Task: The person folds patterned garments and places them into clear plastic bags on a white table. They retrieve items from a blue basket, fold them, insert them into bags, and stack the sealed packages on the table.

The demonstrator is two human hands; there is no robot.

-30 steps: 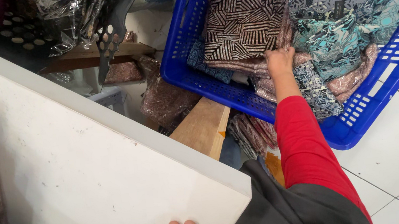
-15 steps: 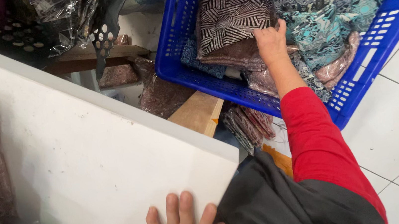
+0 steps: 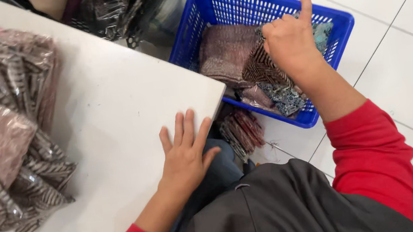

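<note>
My right hand (image 3: 289, 42) is raised over a blue plastic basket (image 3: 215, 11) on the floor and is closed around a folded brown-and-white striped cloth (image 3: 263, 68). More folded patterned cloths lie in the basket, one mauve (image 3: 225, 49) and one grey-blue (image 3: 282, 97). My left hand (image 3: 184, 152) rests flat on the white table (image 3: 113, 116) near its right edge, fingers spread, holding nothing.
A pile of striped cloths in clear plastic bags (image 3: 0, 124) covers the table's left side. More bagged cloths (image 3: 242, 132) lie on the floor under the table edge. Dark bagged items (image 3: 116, 7) sit beyond the table. White floor tiles (image 3: 407, 57) extend to the right.
The view has swung left and down over the table. My right hand has closed on the striped cloth and lifted it. My left hand has slid further onto the table.
</note>
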